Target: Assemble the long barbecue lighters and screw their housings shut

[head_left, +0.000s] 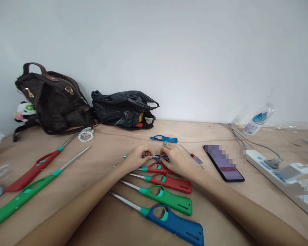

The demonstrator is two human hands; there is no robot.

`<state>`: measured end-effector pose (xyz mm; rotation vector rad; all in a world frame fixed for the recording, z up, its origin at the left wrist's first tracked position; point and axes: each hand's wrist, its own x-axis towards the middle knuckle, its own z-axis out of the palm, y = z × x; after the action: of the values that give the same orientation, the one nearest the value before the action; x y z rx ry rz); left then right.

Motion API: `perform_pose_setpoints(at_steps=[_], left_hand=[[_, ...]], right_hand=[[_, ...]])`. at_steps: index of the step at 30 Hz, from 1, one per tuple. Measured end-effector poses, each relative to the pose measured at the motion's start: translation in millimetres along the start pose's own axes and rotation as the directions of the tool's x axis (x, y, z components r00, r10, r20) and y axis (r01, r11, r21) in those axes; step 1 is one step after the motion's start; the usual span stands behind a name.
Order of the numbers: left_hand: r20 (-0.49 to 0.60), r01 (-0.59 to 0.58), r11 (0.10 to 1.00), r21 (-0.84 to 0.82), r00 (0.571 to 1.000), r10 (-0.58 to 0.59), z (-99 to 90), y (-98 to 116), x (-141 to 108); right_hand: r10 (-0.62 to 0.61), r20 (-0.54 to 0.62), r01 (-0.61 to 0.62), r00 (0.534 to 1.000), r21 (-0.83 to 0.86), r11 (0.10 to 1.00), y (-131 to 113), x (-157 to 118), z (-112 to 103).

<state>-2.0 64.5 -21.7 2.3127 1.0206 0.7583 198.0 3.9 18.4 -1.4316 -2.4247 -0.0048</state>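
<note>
Near the middle of the table, my left hand (140, 157) pinches the left part of a thin blue piece with wires (157, 157). The fingers of my right hand (175, 156) are closed on its right part, with a small teal part (166, 142) by the fingertips. Just beyond the hands lies a blue lighter shell (164, 138). Below them are two red lighters, the nearer one (178, 183) fully in view, then a green lighter (174, 201) and a blue lighter (179, 223). A screwdriver (196, 158) rests to the right of my right hand.
At left lie a long red lighter (33, 172) and a green one (23, 198), near a bead bracelet (86, 136). A dark backpack (59, 102) and black plastic bag (120, 107) stand behind. A phone (223, 164), power strip (267, 171) and bottle (259, 118) are right.
</note>
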Motion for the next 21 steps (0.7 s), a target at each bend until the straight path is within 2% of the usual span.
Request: perform_pose_setpoints(at_steps=[8,15,21], left_hand=[[-0.012,0.0,1.0,-0.022,1.0,0.0,-0.1,5.4,-0.9],[0.001,0.043,0.999,-0.016,0.999,-0.043,0.7,0.6,0.0],[0.012,0.019,1.0,0.001,1.0,-0.019,0.4,-0.4,0.8]], right_hand=[[0.131,0.061,-0.139,0.99,0.163,0.977,7.7,6.5,2.1],[0.079,0.106,-0.095,0.991,0.164,0.982,7.8,7.1,-0.1],[0.045,0.128,-0.067,0.991,0.175,0.982,8.3,8.2,0.0]])
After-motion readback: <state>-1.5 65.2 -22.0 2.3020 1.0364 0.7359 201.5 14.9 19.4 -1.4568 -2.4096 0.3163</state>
